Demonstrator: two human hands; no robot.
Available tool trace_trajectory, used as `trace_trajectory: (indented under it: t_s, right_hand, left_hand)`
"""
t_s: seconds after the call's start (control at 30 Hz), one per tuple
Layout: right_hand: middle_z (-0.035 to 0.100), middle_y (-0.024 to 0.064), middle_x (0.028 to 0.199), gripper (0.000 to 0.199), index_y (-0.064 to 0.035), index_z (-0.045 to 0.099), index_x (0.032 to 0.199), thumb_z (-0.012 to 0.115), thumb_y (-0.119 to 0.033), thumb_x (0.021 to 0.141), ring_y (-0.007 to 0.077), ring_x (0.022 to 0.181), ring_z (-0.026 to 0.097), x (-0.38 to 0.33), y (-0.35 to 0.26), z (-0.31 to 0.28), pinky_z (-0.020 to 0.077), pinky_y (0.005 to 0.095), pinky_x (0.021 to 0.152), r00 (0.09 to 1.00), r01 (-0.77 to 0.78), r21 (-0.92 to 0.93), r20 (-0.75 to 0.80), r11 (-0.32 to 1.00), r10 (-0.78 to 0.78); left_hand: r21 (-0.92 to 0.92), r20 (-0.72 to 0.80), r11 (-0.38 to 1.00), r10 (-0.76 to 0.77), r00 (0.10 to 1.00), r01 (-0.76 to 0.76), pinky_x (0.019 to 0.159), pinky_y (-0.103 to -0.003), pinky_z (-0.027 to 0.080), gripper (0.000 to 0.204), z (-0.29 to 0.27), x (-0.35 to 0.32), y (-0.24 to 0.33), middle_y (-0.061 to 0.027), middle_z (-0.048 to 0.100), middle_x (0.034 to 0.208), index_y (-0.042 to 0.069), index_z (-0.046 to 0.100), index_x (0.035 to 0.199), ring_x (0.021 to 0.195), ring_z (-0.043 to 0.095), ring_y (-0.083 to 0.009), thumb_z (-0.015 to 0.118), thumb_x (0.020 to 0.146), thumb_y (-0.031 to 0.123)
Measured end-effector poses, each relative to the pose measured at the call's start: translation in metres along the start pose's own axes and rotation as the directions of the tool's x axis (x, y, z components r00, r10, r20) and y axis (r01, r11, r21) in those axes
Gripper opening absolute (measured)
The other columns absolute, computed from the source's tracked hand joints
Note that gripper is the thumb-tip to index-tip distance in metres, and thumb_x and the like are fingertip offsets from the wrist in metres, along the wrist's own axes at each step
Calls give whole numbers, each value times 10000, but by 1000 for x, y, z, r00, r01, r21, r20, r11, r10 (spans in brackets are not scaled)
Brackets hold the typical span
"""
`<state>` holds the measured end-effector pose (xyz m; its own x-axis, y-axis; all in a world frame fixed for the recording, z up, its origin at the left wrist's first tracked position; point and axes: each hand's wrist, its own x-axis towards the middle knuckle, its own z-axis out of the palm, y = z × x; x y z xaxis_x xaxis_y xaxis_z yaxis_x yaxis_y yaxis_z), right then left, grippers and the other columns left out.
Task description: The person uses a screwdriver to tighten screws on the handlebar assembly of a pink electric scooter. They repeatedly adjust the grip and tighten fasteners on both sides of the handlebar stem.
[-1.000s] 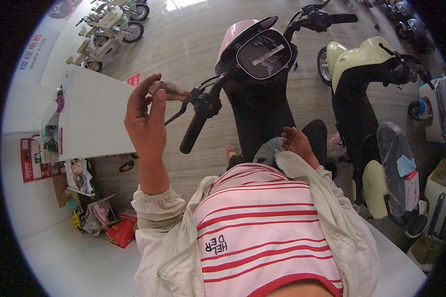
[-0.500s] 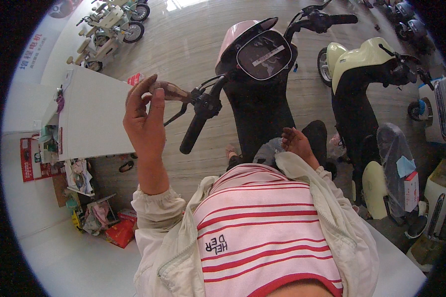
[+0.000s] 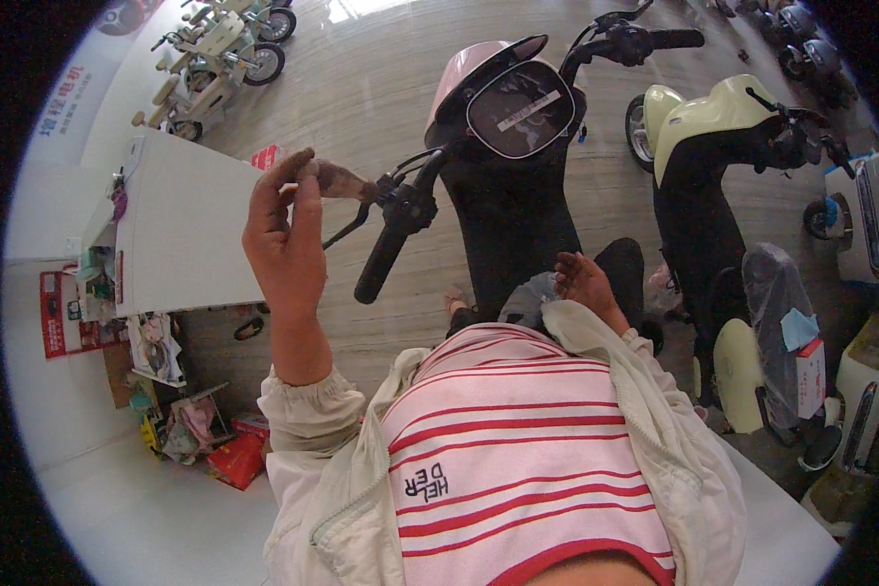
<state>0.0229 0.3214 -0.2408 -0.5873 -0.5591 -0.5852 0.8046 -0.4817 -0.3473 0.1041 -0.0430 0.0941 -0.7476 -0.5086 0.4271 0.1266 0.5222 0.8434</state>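
Observation:
My left hand [image 3: 285,230] is raised beside the left handlebar of a pink and black electric scooter [image 3: 513,186]. Its thumb and fingertips, darkened at the ends, pinch a brown, partly see-through tapered piece [image 3: 342,183]. That piece reaches to the brake lever area by the black left grip [image 3: 385,259]; its exact kind is unclear. Low over my lap, my right hand [image 3: 588,284] rests half turned up with loosely bent fingers and nothing visible in it. Beside it lies some greyish clear plastic [image 3: 530,301]. A dark display panel [image 3: 521,109] sits between the handlebars.
A white table [image 3: 190,230] stands to the left, with papers and a red bag [image 3: 236,462] below it. A cream scooter [image 3: 718,127] is parked at right, near a plastic-wrapped seat [image 3: 776,322] carrying a small box [image 3: 811,376]. More cream bikes [image 3: 215,68] stand far left.
The thumb of my left hand has shifted slightly against the fingertips, and the brown piece has moved a little with it. My right hand stays where it was.

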Motion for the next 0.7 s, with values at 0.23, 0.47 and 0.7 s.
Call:
trace_trajectory:
  t_s: [0.23, 0.47, 0.7]
  right_hand:
    - [651, 75, 993, 287, -113, 641, 1102, 553, -360, 984, 208, 825, 578, -1, 0, 2, 504, 355, 745, 1000, -10, 21, -1, 1000, 10]
    - [669, 74, 944, 359, -62, 649, 1132, 501, -364, 1006, 208, 815, 624, -4, -2, 6, 521, 376, 783, 1000, 0, 13, 9, 1000, 0]
    - [662, 78, 955, 348, -68, 638, 1136, 510, -365, 1005, 211, 816, 614, -4, 0, 6, 527, 375, 770, 1000, 29, -41, 1, 999, -29]
  left_hand:
    - [93, -33, 994, 65, 997, -61, 865, -267, 484, 283, -3, 4, -6, -61, 650, 1123, 23, 651, 1184, 986, 613, -129, 687, 910, 82]
    - [35, 1, 999, 21, 1000, -21, 815, -251, 488, 277, -5, 2, -3, -65, 647, 1163, 60, 675, 1189, 947, 600, -103, 681, 913, 84]
    - [207, -18, 970, 133, 991, -127, 844, -253, 473, 287, -2, 3, -3, -65, 615, 1171, 61, 686, 1190, 986, 582, -110, 685, 903, 66]
